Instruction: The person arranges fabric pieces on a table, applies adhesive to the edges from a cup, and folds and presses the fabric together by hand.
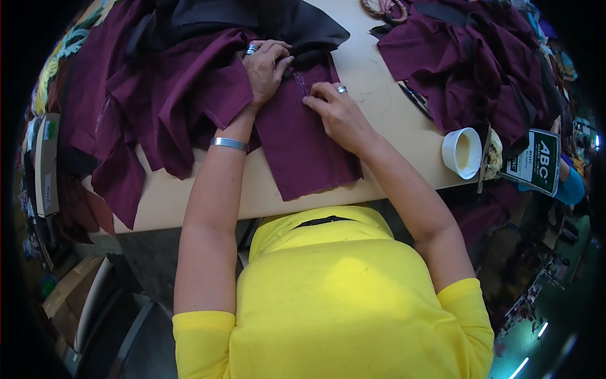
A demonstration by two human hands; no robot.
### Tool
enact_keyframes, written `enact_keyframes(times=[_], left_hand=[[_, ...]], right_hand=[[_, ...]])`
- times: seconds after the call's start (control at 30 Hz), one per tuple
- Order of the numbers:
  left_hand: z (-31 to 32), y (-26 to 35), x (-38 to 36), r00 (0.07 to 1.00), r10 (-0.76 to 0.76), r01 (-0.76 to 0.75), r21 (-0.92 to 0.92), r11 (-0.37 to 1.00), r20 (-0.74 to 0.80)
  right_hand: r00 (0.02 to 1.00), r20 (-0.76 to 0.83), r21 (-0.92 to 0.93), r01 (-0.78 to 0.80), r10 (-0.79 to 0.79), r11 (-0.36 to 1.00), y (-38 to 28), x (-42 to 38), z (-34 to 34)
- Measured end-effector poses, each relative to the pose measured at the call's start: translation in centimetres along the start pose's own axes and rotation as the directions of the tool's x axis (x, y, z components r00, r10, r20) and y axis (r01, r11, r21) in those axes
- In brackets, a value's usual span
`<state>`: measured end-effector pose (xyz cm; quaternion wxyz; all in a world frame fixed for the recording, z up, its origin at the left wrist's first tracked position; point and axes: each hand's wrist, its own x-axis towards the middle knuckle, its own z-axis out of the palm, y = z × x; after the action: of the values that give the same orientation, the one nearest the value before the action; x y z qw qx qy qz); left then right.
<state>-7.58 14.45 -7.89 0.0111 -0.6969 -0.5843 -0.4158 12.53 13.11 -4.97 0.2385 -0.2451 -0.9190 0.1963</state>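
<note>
A maroon fabric piece [309,158] lies over the table's near edge, partly covered at its top by black cloth [303,28]. My left hand [265,71], with rings and a silver bracelet, has its fingers curled closed on the maroon fabric beside the black cloth. Just to its right, my right hand [339,119] pinches at the fabric's surface. Its fingertips are at the end of a pale, frayed stitch line [300,83]. Whatever sits between those fingertips is too small to make out.
More maroon cloth [151,95] spreads to the left on the table [164,199]. At the right are another maroon heap [467,69], black snips [415,100], a white cup [463,153] with tan contents and a green-and-white ABC box [536,161].
</note>
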Motion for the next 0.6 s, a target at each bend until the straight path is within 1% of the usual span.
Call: enact_keyframes(times=[0.03,0.1,0.13,0.23,0.27,0.37,0.47,0.57,0.6], left_hand=[[0.0,0.1,0.0,1.000,0.001,-0.001,0.005,1.000,-0.001],[0.1,0.0,0.0,1.000,-0.014,0.015,-0.046,0.999,0.005],[0.2,0.0,-0.1,1.000,-0.023,0.024,-0.071,0.997,0.008],[0.2,-0.1,-0.1,1.000,-0.016,0.016,-0.038,0.999,-0.001],[0.3,0.0,-0.2,1.000,-0.018,0.018,-0.037,0.999,-0.002],[0.3,0.0,-0.2,1.000,-0.024,0.024,-0.031,0.999,-0.002],[0.2,0.0,-0.2,1.000,-0.018,0.018,-0.018,1.000,-0.001],[0.3,-0.1,-0.2,1.000,0.004,-0.004,0.010,1.000,-0.013],[0.2,0.0,-0.2,1.000,0.012,-0.012,0.019,1.000,-0.016]], right_hand=[[0.999,0.028,-0.033,0.039,-0.038,0.999,-0.4,-0.7,-0.3],[0.989,0.092,-0.097,0.125,-0.116,0.987,-1.2,-2.5,-1.0],[0.980,0.085,-0.104,0.186,-0.177,0.977,-1.5,-3.3,-1.1],[0.996,0.048,-0.002,0.078,-0.078,0.997,-2.0,-3.5,-1.4],[1.000,0.011,0.131,-0.028,0.026,0.991,-2.2,-3.2,-1.3],[0.992,0.006,0.136,-0.125,0.126,0.983,-2.3,-3.0,-0.6],[0.998,0.055,0.032,-0.023,0.021,0.999,-2.8,-5.0,-1.0],[0.991,0.101,0.189,-0.108,0.090,0.976,-2.9,-6.1,-1.5],[0.987,0.091,0.178,-0.146,0.132,0.973,-3.1,-5.9,-1.3]])
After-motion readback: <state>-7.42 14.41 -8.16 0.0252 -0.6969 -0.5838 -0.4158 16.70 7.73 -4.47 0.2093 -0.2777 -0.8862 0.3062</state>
